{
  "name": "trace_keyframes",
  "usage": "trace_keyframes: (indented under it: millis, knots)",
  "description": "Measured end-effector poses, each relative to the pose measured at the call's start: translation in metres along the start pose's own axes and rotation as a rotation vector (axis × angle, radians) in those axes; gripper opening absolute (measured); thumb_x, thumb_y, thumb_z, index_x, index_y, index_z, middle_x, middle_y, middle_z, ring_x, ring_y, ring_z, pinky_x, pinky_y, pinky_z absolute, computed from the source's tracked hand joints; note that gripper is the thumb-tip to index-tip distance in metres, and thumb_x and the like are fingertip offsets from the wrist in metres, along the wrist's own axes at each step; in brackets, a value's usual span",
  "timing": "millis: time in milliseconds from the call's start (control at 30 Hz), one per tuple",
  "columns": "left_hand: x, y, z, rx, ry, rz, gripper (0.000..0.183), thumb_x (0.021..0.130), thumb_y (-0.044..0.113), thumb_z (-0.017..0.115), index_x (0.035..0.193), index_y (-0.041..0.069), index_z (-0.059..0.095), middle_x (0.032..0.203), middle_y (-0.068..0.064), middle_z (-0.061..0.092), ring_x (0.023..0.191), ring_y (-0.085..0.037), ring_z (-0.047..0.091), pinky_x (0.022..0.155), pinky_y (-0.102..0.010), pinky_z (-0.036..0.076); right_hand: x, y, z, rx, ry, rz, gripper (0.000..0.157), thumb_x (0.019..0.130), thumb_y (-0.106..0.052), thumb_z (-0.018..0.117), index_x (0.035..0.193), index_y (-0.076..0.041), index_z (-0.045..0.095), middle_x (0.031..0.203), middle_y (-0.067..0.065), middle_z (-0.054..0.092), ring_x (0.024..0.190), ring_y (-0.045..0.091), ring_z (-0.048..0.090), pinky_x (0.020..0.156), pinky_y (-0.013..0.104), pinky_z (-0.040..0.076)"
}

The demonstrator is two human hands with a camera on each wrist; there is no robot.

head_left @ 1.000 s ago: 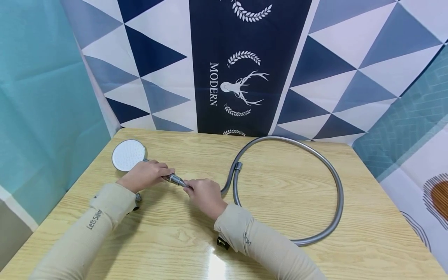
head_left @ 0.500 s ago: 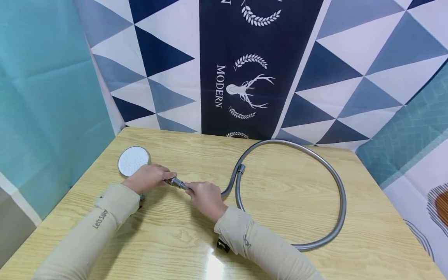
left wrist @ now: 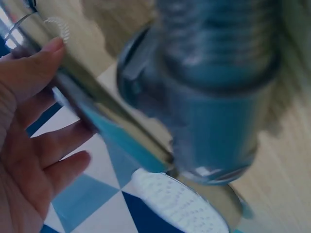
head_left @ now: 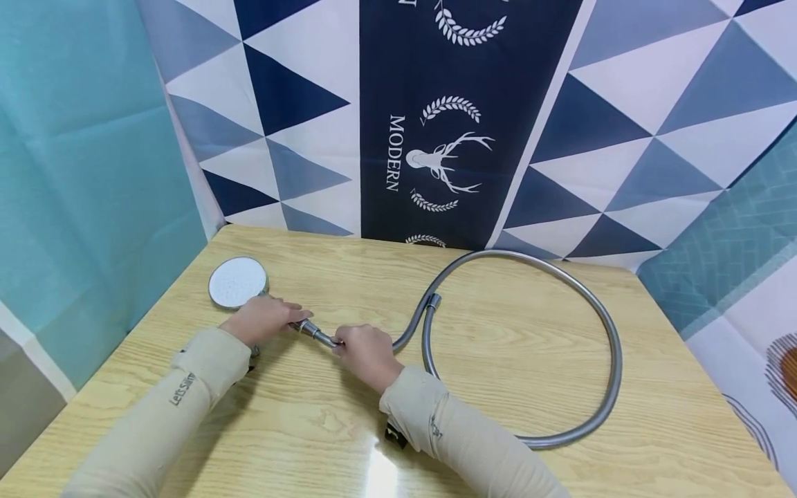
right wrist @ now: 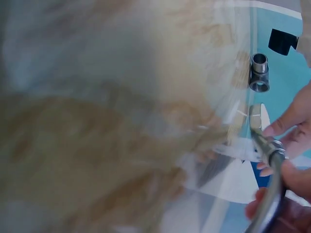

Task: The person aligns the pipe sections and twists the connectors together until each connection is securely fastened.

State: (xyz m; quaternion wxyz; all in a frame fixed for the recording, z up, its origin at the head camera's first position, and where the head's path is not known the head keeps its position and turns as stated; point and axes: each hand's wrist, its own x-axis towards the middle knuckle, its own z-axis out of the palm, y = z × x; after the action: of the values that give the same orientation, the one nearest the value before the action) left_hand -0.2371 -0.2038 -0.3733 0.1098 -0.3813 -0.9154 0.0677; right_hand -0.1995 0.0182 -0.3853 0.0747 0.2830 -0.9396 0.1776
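In the head view a shower head [head_left: 238, 282] with a white face lies at the table's left, its handle running under my left hand [head_left: 261, 319]. In the left wrist view, the thumb and fingers hold the chrome handle [left wrist: 112, 124]. The handle's lower end meets a connector [head_left: 306, 328] of the grey metal shower hose [head_left: 613, 360]. Just past that connector my right hand [head_left: 367, 353] grips the hose. A chrome threaded fitting [right wrist: 259, 73] stands near my left wrist and looms large in the left wrist view. My right palm is hidden.
The hose loops across the right half of the wooden table [head_left: 510, 346]. Its other end fitting [head_left: 434, 301] lies inside the bend, near the back. A patterned curtain [head_left: 299, 138] hangs behind the table's back edge. A small black piece [head_left: 395, 436] shows under my right cuff.
The head view has shifted slightly. My right hand now sits a little farther from the connector, with more bare hose showing between the two hands. My left hand keeps its hold on the handle.
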Motion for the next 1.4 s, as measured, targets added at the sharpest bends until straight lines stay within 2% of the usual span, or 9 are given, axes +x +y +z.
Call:
trace_keyframes:
  millis: [167, 500, 633, 733, 867, 967, 1167, 1267, 1400]
  knots:
    - [-0.001, 0.0, 0.0, -0.051, -0.097, -0.04, 0.037, 0.079, 0.016, 0.077, 0.115, 0.017, 0.07, 0.102, -0.004, 0.072, 0.063, -0.02, 0.063, 0.055, -0.032, 0.052, 0.005, -0.001, 0.0, -0.009, -0.106, 0.02, 0.014, 0.084, -0.013, 0.074, 0.097, -0.016, 0.075, 0.081, -0.004, 0.072, 0.065, 0.01, 0.065, 0.045, 0.024, 0.044]
    - [-0.007, -0.005, 0.002, -0.12, -0.195, -0.135, 0.042, 0.08, 0.014, 0.077, 0.121, 0.015, 0.068, 0.105, -0.005, 0.071, 0.074, -0.022, 0.067, 0.062, -0.035, 0.054, 0.005, 0.006, -0.006, 0.011, -0.149, 0.058, 0.01, 0.086, -0.018, 0.072, 0.094, -0.019, 0.078, 0.088, -0.005, 0.073, 0.072, 0.01, 0.066, 0.053, 0.027, 0.048]
    - [-0.01, -0.008, -0.001, -0.165, -0.19, -0.153, 0.044, 0.078, 0.012, 0.079, 0.12, 0.011, 0.068, 0.108, -0.008, 0.07, 0.081, -0.024, 0.068, 0.065, -0.036, 0.054, -0.003, 0.025, -0.021, 0.066, -0.144, 0.068, 0.012, 0.087, -0.02, 0.071, 0.096, -0.014, 0.077, 0.093, -0.002, 0.073, 0.08, 0.013, 0.068, 0.063, 0.029, 0.053]
    - [-0.013, -0.009, -0.004, -0.165, -0.167, -0.143, 0.042, 0.077, 0.014, 0.08, 0.117, 0.01, 0.069, 0.097, -0.007, 0.072, 0.071, -0.019, 0.066, 0.061, -0.034, 0.053, -0.01, 0.045, -0.034, 0.084, -0.093, 0.071, 0.02, 0.086, -0.018, 0.072, 0.104, -0.009, 0.074, 0.098, 0.004, 0.072, 0.081, 0.016, 0.068, 0.065, 0.029, 0.054]
    - [-0.013, -0.01, -0.006, -0.136, -0.155, -0.121, 0.036, 0.077, 0.018, 0.08, 0.112, 0.012, 0.071, 0.083, -0.003, 0.07, 0.06, -0.013, 0.059, 0.055, -0.033, 0.05, -0.019, 0.075, -0.048, 0.115, -0.021, 0.177, 0.038, 0.084, -0.012, 0.074, 0.121, -0.005, 0.066, 0.085, 0.013, 0.07, 0.052, 0.01, 0.054, 0.046, 0.024, 0.042]
    - [-0.014, -0.01, -0.007, -0.136, -0.138, -0.105, 0.035, 0.077, 0.018, 0.08, 0.11, 0.012, 0.071, 0.083, -0.002, 0.07, 0.061, -0.014, 0.061, 0.055, -0.033, 0.051, -0.026, 0.096, -0.054, 0.118, 0.044, 0.271, 0.045, 0.083, -0.005, 0.072, 0.127, -0.004, 0.061, 0.083, 0.015, 0.068, 0.044, 0.01, 0.041, 0.039, 0.023, 0.032]
    - [-0.019, -0.01, -0.009, -0.149, -0.127, -0.118, 0.035, 0.079, 0.019, 0.079, 0.112, 0.01, 0.071, 0.092, -0.006, 0.072, 0.07, -0.02, 0.066, 0.059, -0.036, 0.053, -0.037, 0.126, -0.063, 0.145, 0.161, 0.397, 0.045, 0.08, 0.0, 0.068, 0.125, -0.001, 0.061, 0.096, 0.018, 0.07, 0.077, 0.029, 0.068, 0.059, 0.039, 0.052]
    - [-0.022, -0.011, -0.01, -0.158, -0.131, -0.123, 0.035, 0.079, 0.019, 0.078, 0.112, 0.009, 0.071, 0.096, -0.007, 0.072, 0.074, -0.022, 0.067, 0.062, -0.037, 0.054, -0.039, 0.137, -0.063, 0.218, 0.123, 0.473, 0.047, 0.081, -0.001, 0.068, 0.127, 0.003, 0.058, 0.096, 0.019, 0.07, 0.085, 0.032, 0.067, 0.072, 0.044, 0.053]
    - [-0.024, -0.01, -0.009, -0.153, -0.101, -0.108, 0.034, 0.078, 0.019, 0.079, 0.11, 0.009, 0.072, 0.094, -0.007, 0.072, 0.071, -0.021, 0.067, 0.06, -0.036, 0.054, -0.042, 0.145, -0.063, 0.296, 0.074, 0.537, 0.045, 0.083, -0.006, 0.069, 0.125, 0.006, 0.058, 0.096, 0.02, 0.07, 0.084, 0.03, 0.067, 0.075, 0.042, 0.053]
